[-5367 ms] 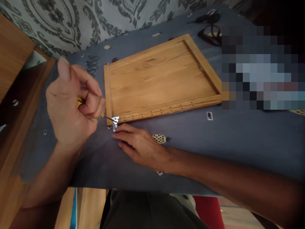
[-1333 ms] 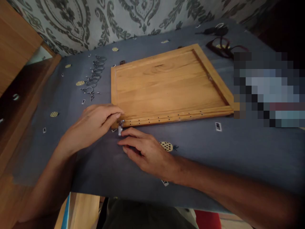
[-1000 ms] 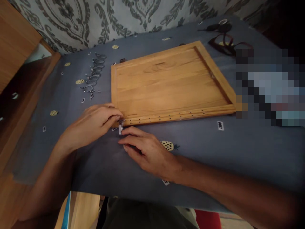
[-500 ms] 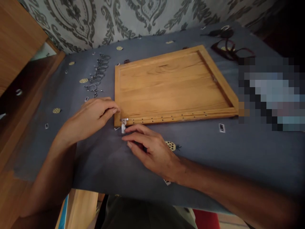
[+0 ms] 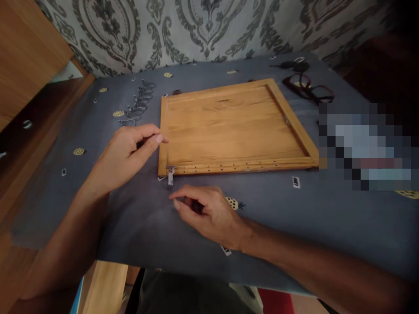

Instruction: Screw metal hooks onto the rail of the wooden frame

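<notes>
A wooden panel with a raised frame (image 5: 209,131) lies flat on the table. Pairs of small dark holes run along its front rail. At that rail's left end a small metal hook (image 5: 170,176) sits with its flat plate on the wood and its body hanging over the edge. My left hand (image 5: 126,155) is above the panel's left side, thumb and fingers pinched; whatever lies between them is hidden. My right hand (image 5: 211,213) is just in front of the hook, apart from it. Its thumb and forefinger curve close together with a small gap, and nothing shows between them.
Several similar metal hooks (image 5: 140,98) lie in a row left of the panel. Eyeglasses (image 5: 309,89) and dark keys (image 5: 296,64) are at the back right. A blurred-out object (image 5: 366,144) is by the panel's right corner. A wooden cabinet (image 5: 36,48) stands at the left.
My right hand has drawn back from the hook and its fingers have curled closer together. My left hand has lifted slightly away from the front rail. The hook stays at the corner.
</notes>
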Tool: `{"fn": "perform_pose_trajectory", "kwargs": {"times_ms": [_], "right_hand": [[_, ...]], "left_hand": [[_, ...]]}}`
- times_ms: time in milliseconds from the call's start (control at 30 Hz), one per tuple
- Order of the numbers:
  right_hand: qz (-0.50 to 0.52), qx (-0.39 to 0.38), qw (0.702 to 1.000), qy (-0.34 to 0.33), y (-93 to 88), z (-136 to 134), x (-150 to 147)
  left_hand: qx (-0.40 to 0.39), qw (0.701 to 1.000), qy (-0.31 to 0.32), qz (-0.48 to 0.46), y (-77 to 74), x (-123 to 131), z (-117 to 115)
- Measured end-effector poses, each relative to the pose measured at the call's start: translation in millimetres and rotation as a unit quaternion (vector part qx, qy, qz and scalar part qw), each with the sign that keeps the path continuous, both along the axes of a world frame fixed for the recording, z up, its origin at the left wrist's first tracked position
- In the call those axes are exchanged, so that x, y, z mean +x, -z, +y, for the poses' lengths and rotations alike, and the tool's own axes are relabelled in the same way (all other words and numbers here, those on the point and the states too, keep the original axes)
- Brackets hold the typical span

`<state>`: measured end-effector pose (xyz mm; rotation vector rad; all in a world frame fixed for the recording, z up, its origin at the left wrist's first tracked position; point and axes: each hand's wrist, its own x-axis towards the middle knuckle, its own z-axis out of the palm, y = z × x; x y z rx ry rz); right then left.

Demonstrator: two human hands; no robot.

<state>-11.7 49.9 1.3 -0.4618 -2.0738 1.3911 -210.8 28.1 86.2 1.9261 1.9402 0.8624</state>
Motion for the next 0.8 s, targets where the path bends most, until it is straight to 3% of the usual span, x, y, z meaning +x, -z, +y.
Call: {"fn": "perform_pose_trajectory", "kwargs": {"times_ms": [233, 333, 400, 500, 600, 800], "right_hand": [[-0.007, 0.008, 1.0, -0.012, 1.8, -0.3, -0.7], [-0.013, 0.006, 1.0, -0.021, 3.4, 0.5, -0.9], [-0.016, -0.002, 0.999, -0.036, 3.8, 0.8, -0.1], [-0.011, -0.006, 0.998, -0.059, 2.0, 0.4, 2.8], [-0.012, 0.014, 0.996, -0.088, -3.9, -0.1, 5.3], [0.035, -0.013, 0.989, -0.14, -16.6, 5.3, 5.4]], "left_hand": [[-0.122, 0.991, 0.06, 0.0, -14.5, 8.5, -4.8], [-0.145, 0.985, 0.071, -0.055, -18.3, 13.8, -7.3], [-0.185, 0.968, 0.119, -0.122, -19.1, 21.1, -11.0], [-0.257, 0.917, 0.231, -0.198, -18.7, 36.1, -19.9], [-0.232, 0.908, 0.281, -0.205, -17.3, 49.4, -28.9], [-0.145, 0.938, 0.244, -0.198, -10.6, 62.4, -32.4]]}}
